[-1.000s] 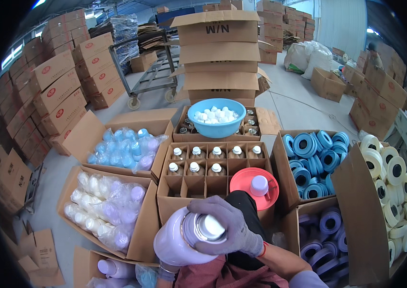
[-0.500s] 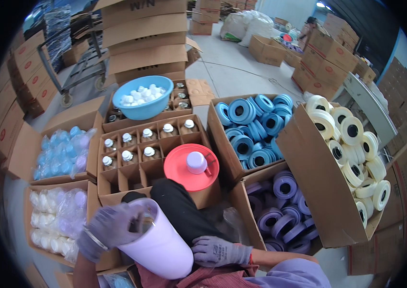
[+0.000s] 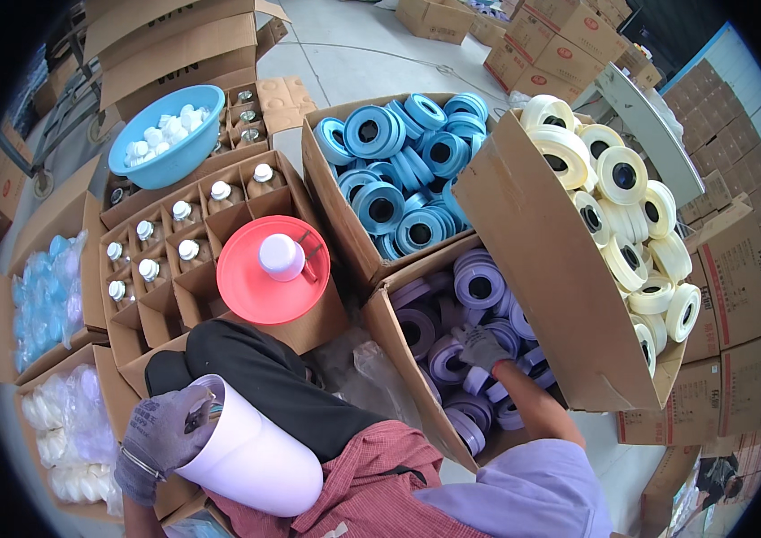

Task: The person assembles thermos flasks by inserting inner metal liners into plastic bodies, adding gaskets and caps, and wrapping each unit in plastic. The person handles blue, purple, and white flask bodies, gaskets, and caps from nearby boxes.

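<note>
A lavender plastic cylinder (image 3: 259,457), like a vacuum flask's outer shell, lies slanted across my lap with its open end up and to the left. My gloved left hand (image 3: 160,441) is closed at that rim; its fingertips reach into the mouth, and what lies inside is mostly hidden. My gloved right hand (image 3: 481,347) reaches into a carton (image 3: 380,336) of purple ring-shaped parts. Its fingers are stretched out over a purple ring (image 3: 448,360), touching or just above it. A red dish (image 3: 241,291) holding a lavender cup (image 3: 282,256) stands beyond my knee.
A divided carton (image 3: 134,336) holds several white-capped bottles. Behind it sits a blue basin (image 3: 174,161) of small white caps. Cartons of blue rings (image 3: 418,235) and cream rings (image 3: 621,175) stand right; bagged blue cups (image 3: 44,296) and bagged white cups (image 3: 75,480) lie left.
My right hand has gone from my lap to the purple rings on the right. The view has swung right. My left hand stays at the cylinder's rim.
</note>
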The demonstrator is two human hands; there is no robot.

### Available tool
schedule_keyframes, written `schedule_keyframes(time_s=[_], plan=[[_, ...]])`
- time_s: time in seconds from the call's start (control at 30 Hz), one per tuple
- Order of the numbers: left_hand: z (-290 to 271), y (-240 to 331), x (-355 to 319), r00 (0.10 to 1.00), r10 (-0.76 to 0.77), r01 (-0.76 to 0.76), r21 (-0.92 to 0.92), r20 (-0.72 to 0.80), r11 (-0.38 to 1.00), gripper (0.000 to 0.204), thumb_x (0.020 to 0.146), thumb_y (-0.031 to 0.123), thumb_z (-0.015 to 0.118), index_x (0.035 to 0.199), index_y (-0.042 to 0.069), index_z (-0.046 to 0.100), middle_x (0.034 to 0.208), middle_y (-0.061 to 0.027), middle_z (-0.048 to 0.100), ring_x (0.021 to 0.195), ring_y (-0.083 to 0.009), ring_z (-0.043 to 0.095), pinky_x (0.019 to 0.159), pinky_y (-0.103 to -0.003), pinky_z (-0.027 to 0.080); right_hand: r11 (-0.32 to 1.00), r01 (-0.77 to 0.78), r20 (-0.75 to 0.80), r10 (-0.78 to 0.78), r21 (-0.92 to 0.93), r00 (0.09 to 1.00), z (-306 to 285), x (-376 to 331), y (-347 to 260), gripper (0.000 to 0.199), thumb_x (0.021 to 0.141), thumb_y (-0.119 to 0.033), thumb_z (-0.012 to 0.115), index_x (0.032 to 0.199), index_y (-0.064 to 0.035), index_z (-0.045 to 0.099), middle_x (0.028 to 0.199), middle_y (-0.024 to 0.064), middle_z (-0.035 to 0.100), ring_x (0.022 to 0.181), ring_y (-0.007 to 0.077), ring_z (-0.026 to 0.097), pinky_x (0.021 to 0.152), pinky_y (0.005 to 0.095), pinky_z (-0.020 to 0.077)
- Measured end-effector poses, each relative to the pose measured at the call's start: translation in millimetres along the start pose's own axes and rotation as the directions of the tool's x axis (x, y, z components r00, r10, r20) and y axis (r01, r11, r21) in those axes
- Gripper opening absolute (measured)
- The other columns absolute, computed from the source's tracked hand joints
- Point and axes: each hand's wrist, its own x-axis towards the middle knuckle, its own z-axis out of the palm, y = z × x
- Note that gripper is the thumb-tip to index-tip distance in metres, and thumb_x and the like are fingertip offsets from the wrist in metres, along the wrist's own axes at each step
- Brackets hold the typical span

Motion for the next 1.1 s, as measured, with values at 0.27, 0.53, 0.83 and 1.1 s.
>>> schedule_keyframes(time_s=[0.27, 0.53, 0.83, 1.1], plan=[[-26, 39, 15, 0.67, 0.521, -0.455, 0.262, -0.529, 0.851, 0.066, 0.076, 0.035, 0.078, 0.131, 0.005, 0.058, 0.141, -0.0188, 0.051, 0.128, -0.0419, 0.047, 0.107, -0.053, 0.037, 0.33, 0.393, -0.5, 0.367, 0.858, 0.784, -236, -39, -100, 0.043, 0.097, -0.041, 0.063, 0.107, 0.0013, 0.066, 0.087, 0.0095, 0.067, 0.08, 0.0172, 0.061, 0.076, 0.0313, 0.049], [-21, 30, 11, 0.604, 0.049, -0.581, -0.398, -0.796, 0.71, 0.068, 0.078, 0.026, 0.082, 0.138, 0.01, 0.056, 0.121, -0.0107, 0.063, 0.118, -0.0236, 0.058, 0.102, -0.037, 0.046, -0.004, 0.883, -0.864, -0.209, 0.469, 0.458, -356, -63, -274, 0.064, 0.092, -0.025, 0.067, 0.145, 0.0015, 0.043, 0.136, 0.017, 0.052, 0.125, 0.0281, 0.053, 0.108, 0.0352, 0.0402], [-1, 0, -12, 0.497, -0.421, -0.775, -0.607, -0.759, 0.178, 0.043, 0.096, 0.035, 0.067, 0.12, 0.0, 0.062, 0.101, -0.0024, 0.067, 0.087, -0.0075, 0.062, 0.072, -0.022, 0.049, 0.308, 0.937, -0.878, -0.386, 0.168, 0.284, -357, -52, -357, 0.064, 0.082, -0.012, 0.074, 0.138, 0.0019, 0.046, 0.112, 0.0219, 0.058, 0.097, 0.0286, 0.065, 0.081, 0.0398, 0.055], [4, -17, -9, 0.199, 0.103, -0.516, -0.014, -0.975, 0.857, 0.066, 0.086, 0.042, 0.075, 0.139, 0.007, 0.056, 0.142, -0.0165, 0.054, 0.123, -0.0333, 0.054, 0.106, -0.044, 0.041, -0.145, 0.848, -0.823, -0.369, 0.51, 0.432, -364, -46, -388, 0.057, 0.088, -0.016, 0.069, 0.137, 0.0005, 0.046, 0.119, 0.017, 0.061, 0.105, 0.0307, 0.064, 0.088, 0.0389, 0.0548]])
